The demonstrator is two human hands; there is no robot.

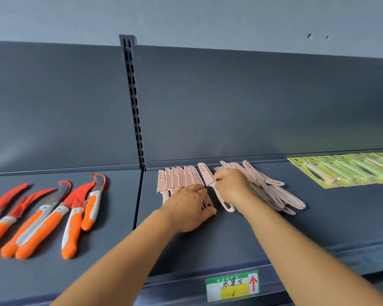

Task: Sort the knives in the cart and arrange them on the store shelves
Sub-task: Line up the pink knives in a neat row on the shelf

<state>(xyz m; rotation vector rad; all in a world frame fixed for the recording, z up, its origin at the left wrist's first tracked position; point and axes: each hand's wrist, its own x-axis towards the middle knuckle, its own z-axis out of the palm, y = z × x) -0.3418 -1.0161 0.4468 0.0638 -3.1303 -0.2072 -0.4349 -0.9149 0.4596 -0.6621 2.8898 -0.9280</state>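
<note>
Risk of knocking pink knife row askew during placement

Shelf (pixel 208 239) of dark metal, with neat row of sheathed pink knives (pixel 179 177) standing side by side at back, blades pointing toward back panel. Left hand (pixel 187 206) laid flat across handles of that row, fingers straight and together, thumb stretched along front edge, pressing rather than gripping. Right hand (pixel 231 187) just beside it, fingers curled round single pink knife (pixel 207 176) at junction of sheath and handle, loop end of handle poking out below palm. Held knife slightly tilted and set apart from row by narrow gap. Loose pile of pink knives (pixel 272 193) fanned out untidily behind and right of right hand, touching wrist. Orange-handled curved knives (pixel 53 217) spread on neighbouring shelf bay to left; green carded knives (pixel 345 171) overlapped in line far right. Price label (pixel 232 286) on front lip with red arrow. Cart not in view.

Probable step: sliding held knife up against row's right end. Likely hazards:
- held knife pushed in at angle, overlapping last sheath or shoving row leftward if left hand lifts too soon
- right forearm dragging across loose pile, scattering it toward shelf edge
- sheath slipping off if gripped only by cover, exposing blade
</note>
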